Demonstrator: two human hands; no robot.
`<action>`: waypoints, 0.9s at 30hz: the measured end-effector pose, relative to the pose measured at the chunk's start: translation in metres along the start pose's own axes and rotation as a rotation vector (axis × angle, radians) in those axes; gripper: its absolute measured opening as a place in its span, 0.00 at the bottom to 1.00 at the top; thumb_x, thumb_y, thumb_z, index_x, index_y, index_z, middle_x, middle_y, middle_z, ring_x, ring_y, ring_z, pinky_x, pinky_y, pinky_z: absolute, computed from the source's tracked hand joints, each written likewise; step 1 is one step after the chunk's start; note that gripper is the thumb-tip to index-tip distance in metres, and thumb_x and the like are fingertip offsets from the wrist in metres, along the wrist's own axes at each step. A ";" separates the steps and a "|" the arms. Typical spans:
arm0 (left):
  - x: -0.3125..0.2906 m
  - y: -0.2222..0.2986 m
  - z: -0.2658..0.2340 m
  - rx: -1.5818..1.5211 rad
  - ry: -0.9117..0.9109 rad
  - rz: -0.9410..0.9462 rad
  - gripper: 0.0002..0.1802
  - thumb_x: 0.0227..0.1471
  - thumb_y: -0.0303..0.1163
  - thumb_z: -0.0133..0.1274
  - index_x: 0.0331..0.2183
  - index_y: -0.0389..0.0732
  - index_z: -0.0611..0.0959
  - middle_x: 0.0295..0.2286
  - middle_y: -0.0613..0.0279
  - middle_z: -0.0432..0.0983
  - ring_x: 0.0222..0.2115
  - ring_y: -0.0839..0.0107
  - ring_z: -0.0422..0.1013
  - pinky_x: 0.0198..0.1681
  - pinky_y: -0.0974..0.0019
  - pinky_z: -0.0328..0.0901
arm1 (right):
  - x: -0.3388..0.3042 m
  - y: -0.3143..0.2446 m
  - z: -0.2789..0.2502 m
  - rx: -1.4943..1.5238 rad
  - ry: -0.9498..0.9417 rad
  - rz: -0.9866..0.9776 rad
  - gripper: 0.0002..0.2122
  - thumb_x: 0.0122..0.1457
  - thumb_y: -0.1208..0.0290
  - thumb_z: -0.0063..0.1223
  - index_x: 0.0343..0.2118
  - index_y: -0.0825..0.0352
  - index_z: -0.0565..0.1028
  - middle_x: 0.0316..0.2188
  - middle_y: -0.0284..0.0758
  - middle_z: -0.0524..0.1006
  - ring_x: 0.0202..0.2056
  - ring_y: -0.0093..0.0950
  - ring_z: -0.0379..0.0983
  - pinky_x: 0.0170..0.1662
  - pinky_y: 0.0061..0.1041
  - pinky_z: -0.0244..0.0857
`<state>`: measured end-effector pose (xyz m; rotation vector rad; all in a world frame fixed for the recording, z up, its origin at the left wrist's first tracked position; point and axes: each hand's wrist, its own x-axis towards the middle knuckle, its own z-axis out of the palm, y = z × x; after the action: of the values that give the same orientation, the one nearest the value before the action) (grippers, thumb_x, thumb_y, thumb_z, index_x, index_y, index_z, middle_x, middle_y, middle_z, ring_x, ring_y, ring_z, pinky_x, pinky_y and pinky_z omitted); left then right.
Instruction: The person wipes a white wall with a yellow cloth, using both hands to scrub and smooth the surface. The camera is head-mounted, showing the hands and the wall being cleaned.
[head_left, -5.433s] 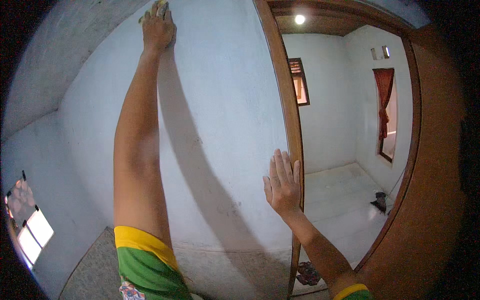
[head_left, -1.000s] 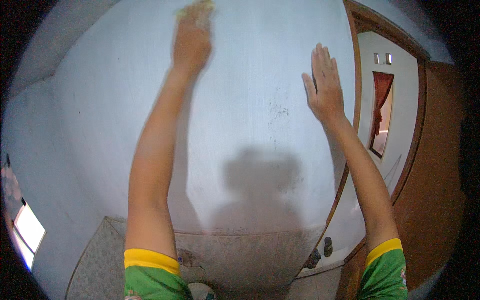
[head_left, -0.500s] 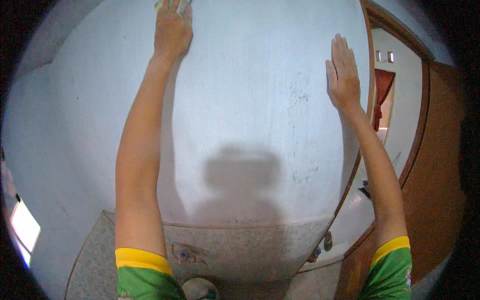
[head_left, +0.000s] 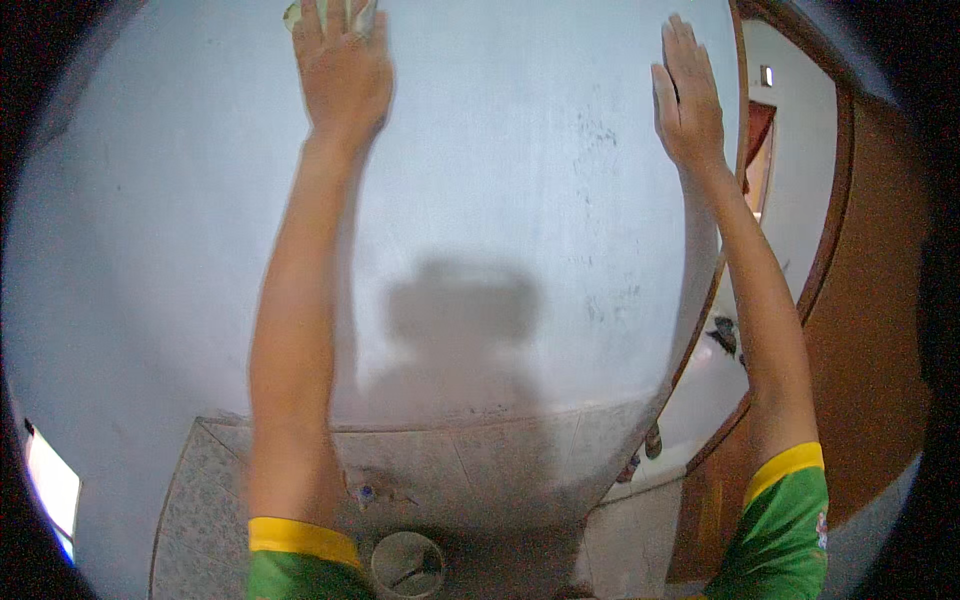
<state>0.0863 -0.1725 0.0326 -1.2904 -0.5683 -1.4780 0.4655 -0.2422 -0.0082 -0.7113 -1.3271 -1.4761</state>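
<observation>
High on the pale blue-white wall (head_left: 460, 180), my left hand (head_left: 345, 85) presses a thin, pale yellow-green and whitish piece (head_left: 293, 16) against the surface. It peeks out past and between the fingertips; whether it is cloth, paper or a thin pad I cannot make out. My right hand (head_left: 692, 105) rests flat against the wall near the door frame, fingers stretched out together and thumb apart, holding nothing. Dark scuff marks (head_left: 598, 130) run down the wall between my hands. Both arms reach up in green sleeves with yellow cuffs.
A doorway with a brown wooden frame (head_left: 846, 190) stands right, a brown door (head_left: 875, 290) beside it. Below are the tiled floor (head_left: 480, 470), a round bucket (head_left: 408, 535) with something dark inside, and a small object with a blue spot (head_left: 368, 493). A shadow falls on the wall.
My view has shifted, so both hands and the wall marks appear differently placed. My left hand's fingers now look more spread over the pale piece. The right hand stays flat on the wall.
</observation>
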 end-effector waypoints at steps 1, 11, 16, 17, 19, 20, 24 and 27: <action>0.003 0.024 0.002 0.067 0.045 0.017 0.24 0.69 0.31 0.37 0.62 0.37 0.70 0.63 0.42 0.63 0.65 0.40 0.55 0.71 0.44 0.46 | 0.008 -0.012 -0.008 0.020 -0.049 0.042 0.24 0.70 0.68 0.41 0.68 0.68 0.63 0.70 0.48 0.59 0.72 0.44 0.52 0.74 0.43 0.43; -0.163 0.064 -0.077 -0.104 -0.522 0.041 0.32 0.63 0.32 0.50 0.67 0.46 0.67 0.69 0.60 0.55 0.70 0.53 0.48 0.72 0.45 0.47 | 0.000 0.001 -0.026 -0.048 -0.141 0.032 0.25 0.68 0.73 0.42 0.67 0.76 0.61 0.70 0.51 0.57 0.72 0.47 0.48 0.74 0.44 0.39; -0.090 0.087 -0.023 -0.091 -0.134 -0.014 0.33 0.63 0.35 0.49 0.68 0.45 0.65 0.69 0.59 0.56 0.69 0.48 0.49 0.71 0.43 0.47 | 0.006 -0.012 -0.010 0.020 -0.100 0.038 0.25 0.68 0.73 0.42 0.67 0.75 0.61 0.70 0.52 0.57 0.72 0.47 0.49 0.74 0.44 0.40; -0.102 0.122 -0.029 -0.265 -0.213 0.016 0.33 0.62 0.34 0.49 0.67 0.44 0.66 0.68 0.58 0.58 0.69 0.48 0.51 0.72 0.43 0.45 | 0.002 -0.007 -0.015 0.012 -0.116 0.041 0.25 0.68 0.73 0.42 0.67 0.75 0.61 0.70 0.52 0.57 0.72 0.47 0.49 0.74 0.44 0.40; -0.169 0.167 -0.052 -0.513 -0.400 0.039 0.35 0.57 0.29 0.50 0.66 0.44 0.69 0.66 0.57 0.62 0.68 0.52 0.54 0.73 0.45 0.46 | 0.003 -0.001 -0.022 0.005 -0.122 0.034 0.25 0.68 0.73 0.42 0.67 0.75 0.61 0.70 0.51 0.57 0.72 0.46 0.49 0.74 0.43 0.40; -0.202 0.170 -0.072 -0.487 -0.501 0.124 0.36 0.55 0.27 0.51 0.66 0.44 0.69 0.67 0.57 0.60 0.69 0.52 0.54 0.72 0.44 0.48 | 0.003 -0.002 -0.019 0.017 -0.118 0.032 0.25 0.68 0.73 0.42 0.67 0.74 0.61 0.70 0.51 0.57 0.72 0.46 0.49 0.74 0.43 0.40; -0.275 0.106 -0.114 -0.298 -0.621 0.020 0.36 0.55 0.29 0.53 0.66 0.44 0.69 0.69 0.58 0.56 0.69 0.49 0.52 0.71 0.41 0.47 | 0.000 0.001 -0.016 0.012 -0.099 0.036 0.25 0.68 0.72 0.42 0.67 0.75 0.61 0.70 0.50 0.58 0.72 0.46 0.50 0.74 0.43 0.40; -0.191 0.083 -0.086 -0.165 -0.357 -0.174 0.33 0.61 0.32 0.51 0.67 0.44 0.68 0.70 0.58 0.54 0.70 0.48 0.49 0.71 0.40 0.43 | 0.001 -0.003 -0.014 0.011 -0.081 0.024 0.25 0.69 0.72 0.41 0.67 0.75 0.62 0.70 0.51 0.59 0.72 0.46 0.51 0.74 0.43 0.40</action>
<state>0.1015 -0.2003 -0.1902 -1.6879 -0.8217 -1.4671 0.4652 -0.2567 -0.0115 -0.7843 -1.3830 -1.4327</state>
